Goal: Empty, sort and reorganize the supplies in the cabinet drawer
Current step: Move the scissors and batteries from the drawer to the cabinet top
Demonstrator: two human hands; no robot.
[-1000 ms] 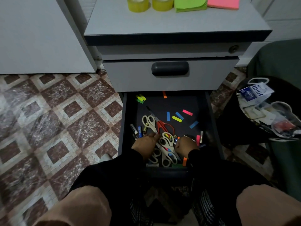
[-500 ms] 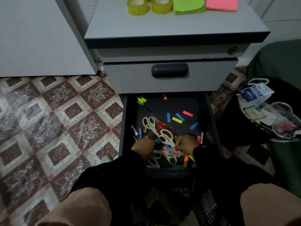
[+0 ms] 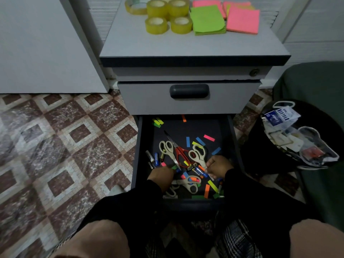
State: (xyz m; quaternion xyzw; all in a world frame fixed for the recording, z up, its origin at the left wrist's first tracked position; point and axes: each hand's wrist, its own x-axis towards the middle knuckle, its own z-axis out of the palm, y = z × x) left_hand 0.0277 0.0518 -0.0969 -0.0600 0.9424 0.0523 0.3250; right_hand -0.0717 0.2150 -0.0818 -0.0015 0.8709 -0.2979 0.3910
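Low in the frame's middle, inside the open drawer (image 3: 139, 155), the right hand (image 3: 218, 167) pinches the beige scissors (image 3: 198, 155), whose handles point up-frame from its fingers, while the left hand (image 3: 162, 176), grip hidden, rests just left of the batteries (image 3: 197, 170).

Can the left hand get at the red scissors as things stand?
Probably yes. The left hand lies low in the open drawer, just short of the red scissors. One beige pair lies beside the handles, and nothing covers them.
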